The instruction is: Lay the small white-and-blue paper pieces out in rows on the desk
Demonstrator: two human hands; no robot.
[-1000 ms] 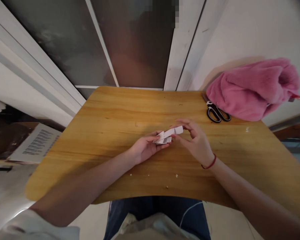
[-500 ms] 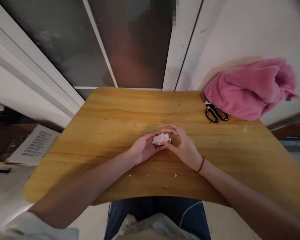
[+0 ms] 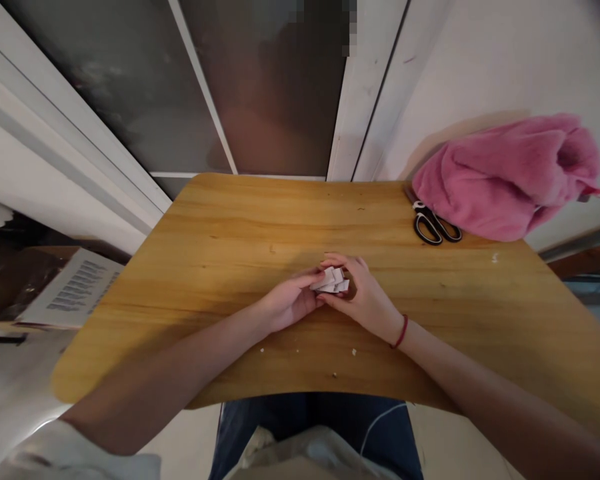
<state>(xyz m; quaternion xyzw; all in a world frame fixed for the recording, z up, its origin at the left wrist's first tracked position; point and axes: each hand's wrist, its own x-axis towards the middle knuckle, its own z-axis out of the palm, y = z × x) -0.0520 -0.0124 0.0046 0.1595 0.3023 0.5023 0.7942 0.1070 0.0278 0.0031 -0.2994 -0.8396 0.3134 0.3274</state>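
Observation:
A small bundle of folded white paper [image 3: 333, 281] sits between my two hands over the middle of the wooden table [image 3: 230, 220]. Its flaps stick out unevenly towards the right. My left hand [image 3: 293, 303] grips the left end, thumb pressed on top and fingers underneath. Around the right end curves my right hand [image 3: 367, 297], its thumb at the near side and its fingertips at the far side. How the layers lie inside the bundle is too small to make out.
Black-handled scissors [image 3: 433, 225] lie partly under a pink plush cloth item [image 3: 510, 177] at the back right. Small white scraps [image 3: 354, 352] are scattered near the front edge. A box with printed text [image 3: 75, 287] stands left of the table, a glass-panelled door [image 3: 275, 100] behind it.
My left thumb has moved onto the top of the paper bundle. The bundle has turned and shifted slightly right, its flaps now more fanned out. My right fingers have spread around its end.

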